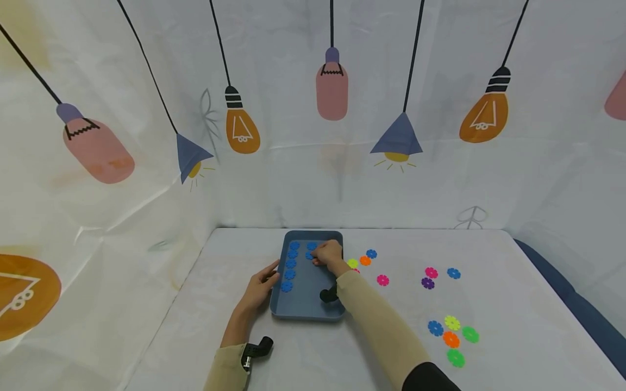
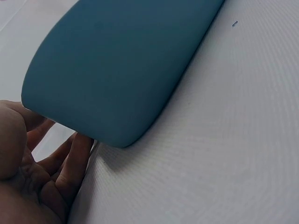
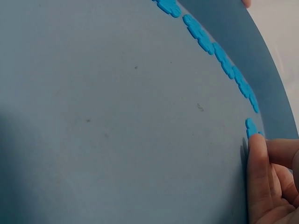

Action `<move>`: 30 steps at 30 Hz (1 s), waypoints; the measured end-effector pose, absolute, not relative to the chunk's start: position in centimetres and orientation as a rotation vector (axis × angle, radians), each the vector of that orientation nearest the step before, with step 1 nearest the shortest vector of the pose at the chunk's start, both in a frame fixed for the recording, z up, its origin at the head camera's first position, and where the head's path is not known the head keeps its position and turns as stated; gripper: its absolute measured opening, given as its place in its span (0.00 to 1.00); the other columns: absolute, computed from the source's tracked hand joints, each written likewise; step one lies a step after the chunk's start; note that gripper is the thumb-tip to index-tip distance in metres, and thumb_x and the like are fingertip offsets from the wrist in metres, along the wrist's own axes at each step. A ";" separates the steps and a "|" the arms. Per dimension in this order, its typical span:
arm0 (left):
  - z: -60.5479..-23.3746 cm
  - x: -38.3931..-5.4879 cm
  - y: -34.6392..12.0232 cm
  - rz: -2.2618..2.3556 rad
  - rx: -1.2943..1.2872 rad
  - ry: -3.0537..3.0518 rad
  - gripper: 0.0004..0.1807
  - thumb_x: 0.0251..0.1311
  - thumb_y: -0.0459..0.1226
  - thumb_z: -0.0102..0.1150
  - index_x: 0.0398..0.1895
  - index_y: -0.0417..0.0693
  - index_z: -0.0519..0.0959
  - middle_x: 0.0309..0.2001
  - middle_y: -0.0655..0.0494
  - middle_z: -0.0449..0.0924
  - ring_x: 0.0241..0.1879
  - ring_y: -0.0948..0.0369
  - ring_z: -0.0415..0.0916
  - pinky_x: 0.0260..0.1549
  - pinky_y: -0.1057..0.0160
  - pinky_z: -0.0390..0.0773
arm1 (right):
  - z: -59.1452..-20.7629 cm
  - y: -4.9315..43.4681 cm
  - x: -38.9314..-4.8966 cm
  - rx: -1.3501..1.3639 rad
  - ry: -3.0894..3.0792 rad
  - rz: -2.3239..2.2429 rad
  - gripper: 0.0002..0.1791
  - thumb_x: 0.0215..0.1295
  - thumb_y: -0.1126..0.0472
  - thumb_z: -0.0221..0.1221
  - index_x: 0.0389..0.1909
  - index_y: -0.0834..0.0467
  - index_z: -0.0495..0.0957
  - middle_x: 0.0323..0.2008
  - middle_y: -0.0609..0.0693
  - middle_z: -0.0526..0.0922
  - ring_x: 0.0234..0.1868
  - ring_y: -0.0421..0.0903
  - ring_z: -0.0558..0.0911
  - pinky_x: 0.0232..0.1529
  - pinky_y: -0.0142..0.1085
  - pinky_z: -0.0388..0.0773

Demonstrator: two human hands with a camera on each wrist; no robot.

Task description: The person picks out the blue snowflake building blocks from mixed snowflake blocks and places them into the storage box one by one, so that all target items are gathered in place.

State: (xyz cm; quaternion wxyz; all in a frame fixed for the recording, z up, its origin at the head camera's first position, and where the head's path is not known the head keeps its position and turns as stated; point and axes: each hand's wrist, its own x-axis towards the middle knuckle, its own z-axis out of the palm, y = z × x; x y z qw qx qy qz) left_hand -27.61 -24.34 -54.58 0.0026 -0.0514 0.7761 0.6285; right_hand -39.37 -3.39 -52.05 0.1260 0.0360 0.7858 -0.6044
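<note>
- Nearest: a green piece (image 1: 456,358) lies on the white tabletop (image 1: 303,358), well right of both hands, with other loose pieces grouped just beyond it.
- Tray (image 1: 307,301): flat, between the hands; long axis runs near to far. Its near part is bare floor.
- Left hand (image 1: 258,285): at the tray's left side, about midway along. Fingers fairly straight, touching the outer wall; firmness of hold cannot be told.
- Column of blue pieces (image 1: 290,263): inside, along the left wall, parallel to the long axis.
- Right hand (image 1: 329,254): reaches over the right rim into the far half, farther out than the left. Thumb and finger narrow, seemingly pinching a blue flower piece (image 3: 251,126).
- Key relation (judged): that piece sits right of the column and just near of the far blue piece (image 1: 312,246), the pair paralleling the column. Right hand is nearer, at contact; left is across the column.
</note>
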 end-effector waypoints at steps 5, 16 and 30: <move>-54.5 -27.5 -24.3 1.969 -0.150 2.436 0.26 0.69 0.40 0.56 0.69 0.52 0.69 0.59 0.42 0.72 0.58 0.49 0.69 0.53 0.45 0.71 | -51.9 -3.4 -39.3 0.107 2.279 -1.763 0.06 0.57 0.71 0.66 0.35 0.71 0.83 0.18 0.56 0.82 0.16 0.42 0.81 0.21 0.32 0.78; -54.6 -27.5 -24.4 1.963 -0.130 2.441 0.27 0.69 0.40 0.56 0.70 0.51 0.68 0.58 0.42 0.73 0.55 0.51 0.70 0.51 0.49 0.73 | -52.1 -3.4 -39.5 0.154 2.247 -1.750 0.06 0.59 0.71 0.65 0.36 0.69 0.83 0.22 0.56 0.83 0.18 0.42 0.81 0.22 0.31 0.78; -52.5 -26.6 -23.8 1.947 -0.081 2.459 0.26 0.70 0.36 0.54 0.70 0.42 0.66 0.56 0.38 0.73 0.52 0.51 0.70 0.46 0.52 0.74 | -48.4 -0.6 -38.7 -0.082 2.089 -1.824 0.11 0.62 0.64 0.65 0.43 0.66 0.82 0.39 0.61 0.82 0.32 0.51 0.83 0.39 0.44 0.81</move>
